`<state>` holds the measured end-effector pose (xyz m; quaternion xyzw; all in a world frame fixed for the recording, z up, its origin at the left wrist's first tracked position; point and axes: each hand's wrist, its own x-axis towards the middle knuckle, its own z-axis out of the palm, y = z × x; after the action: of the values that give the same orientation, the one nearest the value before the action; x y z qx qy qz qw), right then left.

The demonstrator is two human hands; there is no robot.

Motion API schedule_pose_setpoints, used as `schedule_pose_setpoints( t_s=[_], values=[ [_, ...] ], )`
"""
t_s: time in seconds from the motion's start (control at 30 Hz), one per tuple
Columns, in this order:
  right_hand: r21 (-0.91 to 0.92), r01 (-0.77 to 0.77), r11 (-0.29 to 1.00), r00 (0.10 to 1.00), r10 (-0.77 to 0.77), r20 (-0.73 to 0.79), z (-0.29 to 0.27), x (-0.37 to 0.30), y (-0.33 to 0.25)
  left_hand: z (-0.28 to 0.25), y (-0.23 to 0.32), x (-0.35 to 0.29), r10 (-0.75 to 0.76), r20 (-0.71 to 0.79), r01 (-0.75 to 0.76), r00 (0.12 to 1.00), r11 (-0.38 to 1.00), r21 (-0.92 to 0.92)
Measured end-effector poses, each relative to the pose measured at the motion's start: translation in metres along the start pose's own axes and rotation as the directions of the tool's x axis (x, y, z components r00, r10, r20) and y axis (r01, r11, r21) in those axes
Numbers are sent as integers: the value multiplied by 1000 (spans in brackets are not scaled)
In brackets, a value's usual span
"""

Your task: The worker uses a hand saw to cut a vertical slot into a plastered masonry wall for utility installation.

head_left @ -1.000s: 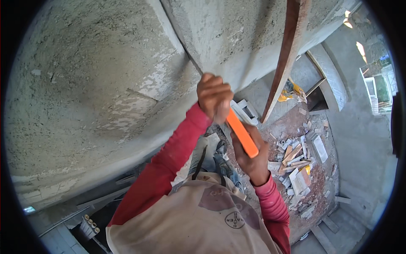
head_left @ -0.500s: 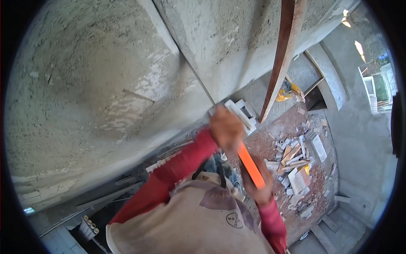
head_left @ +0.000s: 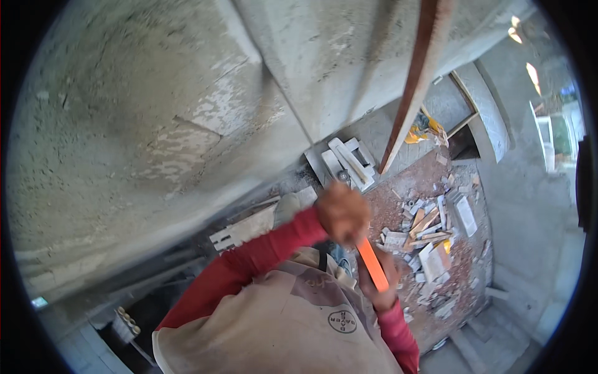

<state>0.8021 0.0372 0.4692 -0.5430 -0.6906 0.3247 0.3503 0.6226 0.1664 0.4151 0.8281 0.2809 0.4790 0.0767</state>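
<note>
My left hand (head_left: 341,213), blurred, is closed around the upper end of a flat orange bar (head_left: 372,265). What kind of tool or piece the bar is, I cannot make out. My right hand (head_left: 385,280) holds the bar's lower part, with some fingers hidden behind it. The bar tilts down to the right in front of my body. Beyond my left hand, a white and grey block-like piece (head_left: 350,163) lies on a ledge at the foot of the rough plastered wall (head_left: 149,118). A narrow groove (head_left: 283,93) runs down that wall.
A reddish-brown wooden plank (head_left: 414,81) slants across the upper right. Behind it lies a crumpled yellow bag (head_left: 425,129). Broken boards and rubble (head_left: 430,230) cover the reddish floor on the right. At lower left stands a bundle of pale tube-like pieces (head_left: 126,323).
Both hands have come slightly lower with the orange bar, and my left hand has moved away from the wall's groove. The ledge and its white piece show more fully.
</note>
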Motion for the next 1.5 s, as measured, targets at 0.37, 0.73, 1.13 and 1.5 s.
schedule_pose_setpoints(
  t_s=[0.37,0.73,1.13,1.5],
  values=[
    [10,124,992,989,-122,-80,55,98,-19,-40,-106,32,91,-147,-71,985,988,138],
    [99,-38,994,989,51,-139,68,131,-30,-57,-140,51,148,-10,-144,989,976,162],
    [-95,63,993,989,-75,-125,60,114,-22,-31,-127,43,216,-192,-183,957,967,176],
    [-252,-24,968,995,0,-97,-7,6,-20,15,8,21,36,-202,-60,979,992,-112]
  ],
)
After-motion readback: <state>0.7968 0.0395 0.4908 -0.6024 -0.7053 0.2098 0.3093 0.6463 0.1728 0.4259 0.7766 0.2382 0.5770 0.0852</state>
